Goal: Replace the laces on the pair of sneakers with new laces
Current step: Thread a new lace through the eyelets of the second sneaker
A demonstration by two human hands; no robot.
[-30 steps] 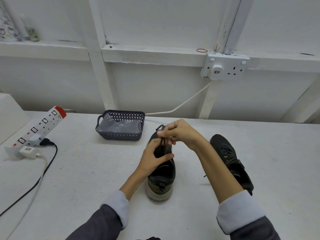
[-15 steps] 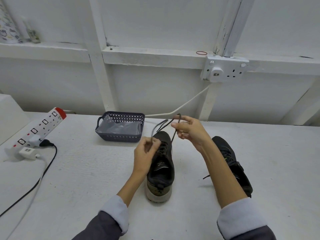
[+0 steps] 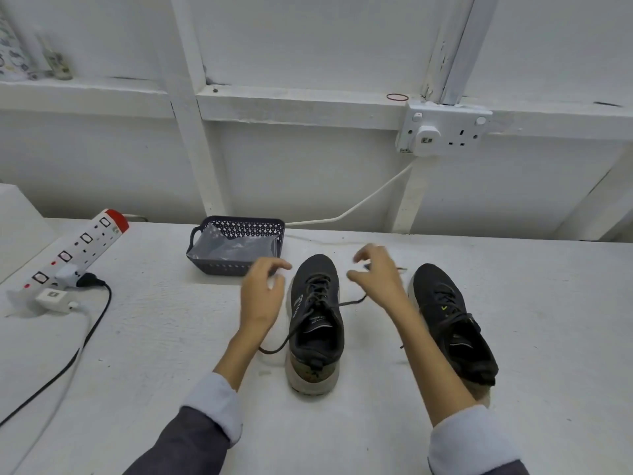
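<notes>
A black sneaker (image 3: 317, 323) with a white sole stands in the middle of the table, toe pointing away from me. Its dark lace (image 3: 318, 293) is untied; one end trails left past the heel, the other runs right under my right hand. A second black sneaker (image 3: 452, 320) stands to the right, partly behind my right forearm. My left hand (image 3: 262, 291) hovers left of the middle sneaker, fingers loosely curved, holding nothing. My right hand (image 3: 375, 275) hovers to its right, fingers spread and relaxed, empty.
A dark perforated basket (image 3: 236, 245) with a clear plastic bag inside sits behind the sneakers. A white power strip (image 3: 78, 248) with a plug and black cable (image 3: 82, 341) lies at the left. A wall socket (image 3: 445, 132) and white cable are on the back wall.
Both hands held the lace ends and pulled them up and apart; now they have let go and moved out to either side. The lace ends lie on the table.
</notes>
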